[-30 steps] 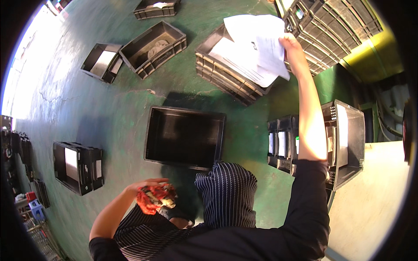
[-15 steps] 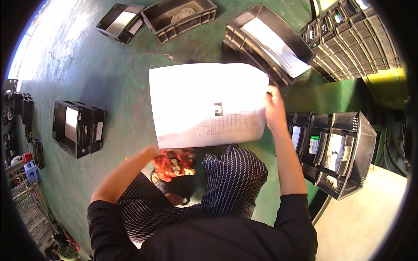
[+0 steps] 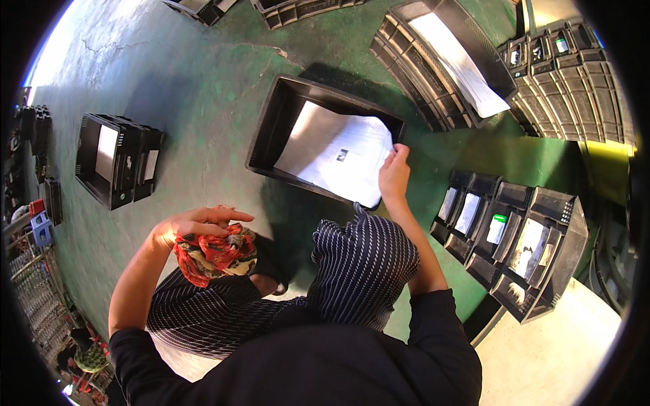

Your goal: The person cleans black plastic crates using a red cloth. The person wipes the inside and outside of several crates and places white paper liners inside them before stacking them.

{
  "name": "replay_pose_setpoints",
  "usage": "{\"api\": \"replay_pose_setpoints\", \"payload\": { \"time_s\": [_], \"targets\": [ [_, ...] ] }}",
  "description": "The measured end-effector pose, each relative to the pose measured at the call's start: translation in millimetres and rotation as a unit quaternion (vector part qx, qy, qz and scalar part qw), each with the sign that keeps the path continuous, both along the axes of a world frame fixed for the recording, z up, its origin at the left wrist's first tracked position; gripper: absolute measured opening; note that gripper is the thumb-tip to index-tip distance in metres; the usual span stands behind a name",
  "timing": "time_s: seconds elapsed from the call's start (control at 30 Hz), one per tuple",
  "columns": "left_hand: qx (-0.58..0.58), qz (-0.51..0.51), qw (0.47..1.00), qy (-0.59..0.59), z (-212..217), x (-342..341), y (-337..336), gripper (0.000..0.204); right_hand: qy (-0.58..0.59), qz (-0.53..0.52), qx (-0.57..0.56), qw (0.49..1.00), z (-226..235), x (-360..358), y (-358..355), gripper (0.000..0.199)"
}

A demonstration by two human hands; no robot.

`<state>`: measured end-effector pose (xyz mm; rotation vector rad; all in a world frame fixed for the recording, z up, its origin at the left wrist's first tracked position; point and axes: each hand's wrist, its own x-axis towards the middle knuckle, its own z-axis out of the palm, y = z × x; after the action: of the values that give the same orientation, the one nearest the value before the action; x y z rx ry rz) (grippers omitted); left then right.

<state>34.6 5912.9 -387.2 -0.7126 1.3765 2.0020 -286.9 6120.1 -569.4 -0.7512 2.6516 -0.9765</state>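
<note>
A black plastic crate (image 3: 271, 125) sits on the floor in front of my knees. White printed paper (image 3: 325, 139) lies slantwise inside it, partly in shadow, with a small dark square on it. My right hand (image 3: 394, 176) is closed on the paper's right edge, by the crate's near right corner. Beside my left knee, my left hand (image 3: 203, 222) has a crumpled red, black and cream patterned cloth (image 3: 220, 256) bunched under its palm. Its upper fingers extend to the right, while the others are partly hidden by the cloth.
More black crates (image 3: 440, 74) with papers are stacked at the far right. Another pile of crates (image 3: 118, 162) stands at the left. Tilted bins (image 3: 508, 233) with labels rest close to my right arm. A metal rack (image 3: 40, 298) lines the left edge of the green floor (image 3: 210, 142).
The paper has come down from in front of me into the crate, which it was hiding. My left hand has left its near edge and shifted left with the cloth. The view has tilted nearer.
</note>
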Motion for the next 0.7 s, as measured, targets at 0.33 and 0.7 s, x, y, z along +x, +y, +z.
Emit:
{"api": "replay_pose_setpoints", "payload": {
  "time_s": [0.33, 0.7],
  "targets": [
    [0.006, 0.179, 0.981, -0.070, 60.5, 3.8, -10.0, 0.065, 0.110, 0.423, 0.290, 0.851, -29.8, 36.3, -38.2, 0.072],
    [-0.104, 0.487, 0.864, 0.072, 92.8, 62.8, 12.2, 0.070, 0.027, 0.494, 0.326, 0.806, -83.6, 16.6, -70.9, 0.090]
  ]
}}
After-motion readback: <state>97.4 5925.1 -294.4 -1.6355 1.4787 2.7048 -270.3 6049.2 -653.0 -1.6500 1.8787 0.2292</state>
